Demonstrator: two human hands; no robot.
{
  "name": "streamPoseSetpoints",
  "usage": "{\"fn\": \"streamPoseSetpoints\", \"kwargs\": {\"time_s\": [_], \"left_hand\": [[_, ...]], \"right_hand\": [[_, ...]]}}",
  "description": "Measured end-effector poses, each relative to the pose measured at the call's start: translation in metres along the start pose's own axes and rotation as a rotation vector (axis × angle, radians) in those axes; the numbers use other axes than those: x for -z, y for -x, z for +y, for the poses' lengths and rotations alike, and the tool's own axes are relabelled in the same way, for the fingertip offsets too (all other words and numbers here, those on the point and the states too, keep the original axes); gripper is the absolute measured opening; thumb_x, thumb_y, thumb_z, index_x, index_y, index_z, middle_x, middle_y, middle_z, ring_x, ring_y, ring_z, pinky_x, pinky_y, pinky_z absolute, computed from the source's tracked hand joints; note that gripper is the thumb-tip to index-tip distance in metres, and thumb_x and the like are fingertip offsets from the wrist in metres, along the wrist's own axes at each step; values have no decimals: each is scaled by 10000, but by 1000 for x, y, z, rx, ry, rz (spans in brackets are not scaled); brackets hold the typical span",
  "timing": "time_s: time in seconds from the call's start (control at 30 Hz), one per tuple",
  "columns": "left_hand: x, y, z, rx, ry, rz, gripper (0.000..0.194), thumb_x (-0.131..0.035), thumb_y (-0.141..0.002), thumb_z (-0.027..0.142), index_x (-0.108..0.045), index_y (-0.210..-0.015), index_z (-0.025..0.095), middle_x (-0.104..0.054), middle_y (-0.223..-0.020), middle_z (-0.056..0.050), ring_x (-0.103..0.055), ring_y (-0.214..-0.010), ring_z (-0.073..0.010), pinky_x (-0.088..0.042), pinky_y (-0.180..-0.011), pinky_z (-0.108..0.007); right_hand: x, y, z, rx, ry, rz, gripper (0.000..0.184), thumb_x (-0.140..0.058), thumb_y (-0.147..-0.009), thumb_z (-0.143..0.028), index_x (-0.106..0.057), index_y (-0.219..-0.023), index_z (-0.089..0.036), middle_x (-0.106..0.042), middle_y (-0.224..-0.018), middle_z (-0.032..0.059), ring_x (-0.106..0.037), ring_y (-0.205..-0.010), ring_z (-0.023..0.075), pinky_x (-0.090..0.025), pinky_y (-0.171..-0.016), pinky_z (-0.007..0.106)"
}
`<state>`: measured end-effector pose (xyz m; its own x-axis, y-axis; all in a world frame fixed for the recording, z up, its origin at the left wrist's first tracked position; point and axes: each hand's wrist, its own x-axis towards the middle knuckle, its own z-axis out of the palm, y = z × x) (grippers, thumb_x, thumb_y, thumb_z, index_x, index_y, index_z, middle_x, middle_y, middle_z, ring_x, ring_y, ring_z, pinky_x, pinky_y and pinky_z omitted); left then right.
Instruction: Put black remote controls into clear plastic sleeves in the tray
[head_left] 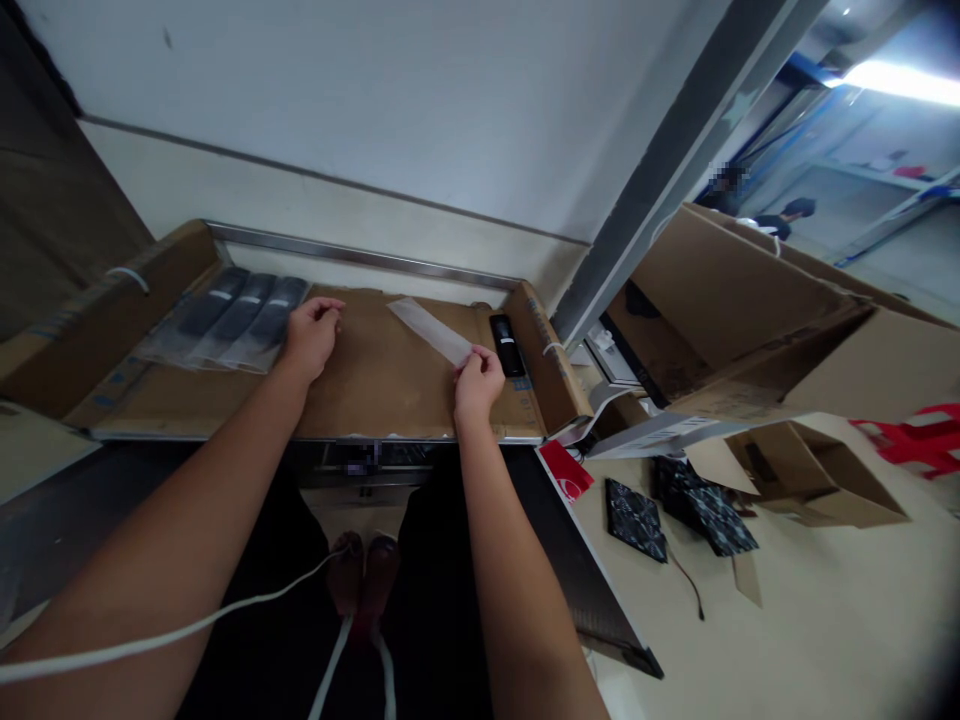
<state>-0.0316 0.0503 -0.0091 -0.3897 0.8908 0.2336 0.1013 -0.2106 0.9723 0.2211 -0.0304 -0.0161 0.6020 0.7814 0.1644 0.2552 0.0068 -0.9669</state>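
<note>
My right hand (480, 383) pinches the near end of a narrow translucent plastic sleeve (429, 328), which slants away to the left over the cardboard-lined tray (375, 385). To the right of that hand lies a glossy black oblong object (508, 345) with a small white label; its kind is unclear. My left hand (312, 335) hovers at the left with fingers curled together and nothing visible in them. Close beside it, several dark oblong items in clear plastic bags (247, 312) lie in a row, each with a pale label.
Cardboard walls (551, 355) bound the tray, and a white panel (360, 110) rises behind it. At the right stand a large open carton (750, 310) and a smaller carton (817, 475). Black patterned packages (705, 505) lie on the floor. A white cord (172, 635) crosses my left arm.
</note>
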Motion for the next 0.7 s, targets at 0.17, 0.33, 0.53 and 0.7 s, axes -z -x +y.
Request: {"fn": "streamPoseSetpoints", "kwargs": {"time_s": [0.17,0.33,0.53,0.7], "left_hand": [[-1,3,2,-8,-15,-22,166,-564,-766,152,-706,-840,195,-633,-767,-28,-541,-637,-143,-423,-583,-249],[0,4,2,-32,-90,-36,183,-538,-792,207,-691,-890,186,-673,-865,-42,-591,-717,-154,-464,-613,-246],[1,15,8,-378,-402,-253,245,-575,-859,346,-727,-993,210,-707,-1118,-70,-632,-1085,-244,-495,-998,-404],[-5,22,5,-558,-768,-548,336,-562,-877,372,-759,-1107,226,-612,-1395,-81,-504,-1336,-288,-343,-1177,-472]], "right_hand": [[-2,10,-8,-7,-148,-257,296,-551,-887,-365,-689,-1052,-162,-722,-848,50,-660,-608,152,-477,-503,228],[2,24,-23,-43,-280,-891,403,-699,-817,-494,-700,-1086,-194,-733,-765,15,-622,-494,112,-359,-409,179],[4,24,-27,-83,-329,-611,350,-681,-807,-517,-698,-900,-180,-524,-475,-81,-441,-390,71,-321,-393,179],[-1,22,-26,-83,-322,-614,300,-690,-789,-480,-671,-840,-185,-577,-552,-57,-492,-457,73,-337,-431,180]]}}
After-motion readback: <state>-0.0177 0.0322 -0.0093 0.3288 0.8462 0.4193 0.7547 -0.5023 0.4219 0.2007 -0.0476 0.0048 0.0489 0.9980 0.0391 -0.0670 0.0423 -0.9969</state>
